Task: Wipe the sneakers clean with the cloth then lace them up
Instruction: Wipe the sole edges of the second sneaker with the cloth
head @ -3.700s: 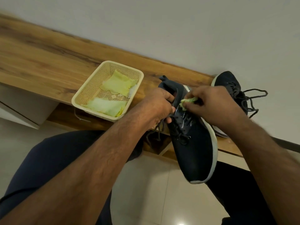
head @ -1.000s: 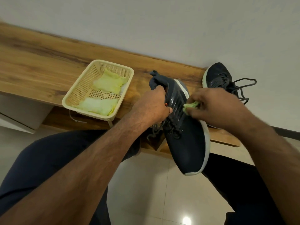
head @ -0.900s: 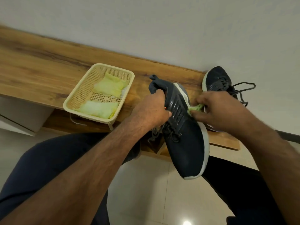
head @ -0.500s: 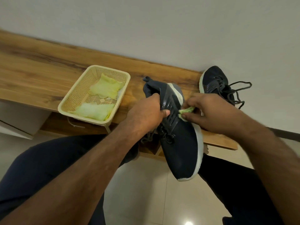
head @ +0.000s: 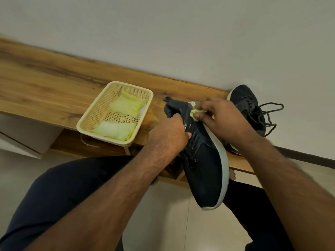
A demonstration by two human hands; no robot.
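1. The left hand (head: 167, 135) gripped the near sneaker (head: 203, 160) at its laces.
2. The right hand (head: 223, 120) pinched the cloth (head: 196, 113) against its heel side.
3. The shoe's toe overhung the bench (head: 54, 91) edge; the basket (head: 94, 115) sat left.

Dark navy sneaker (head: 204, 171) with a white sole is held tilted, toe down. Crumpled yellow-green cloth (head: 196, 112) pressed near its heel. Second sneaker (head: 248, 105) on the bench, laces loose.

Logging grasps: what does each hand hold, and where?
Left hand grips the sneaker at its laced midsection; right hand pinches a bunched cloth.
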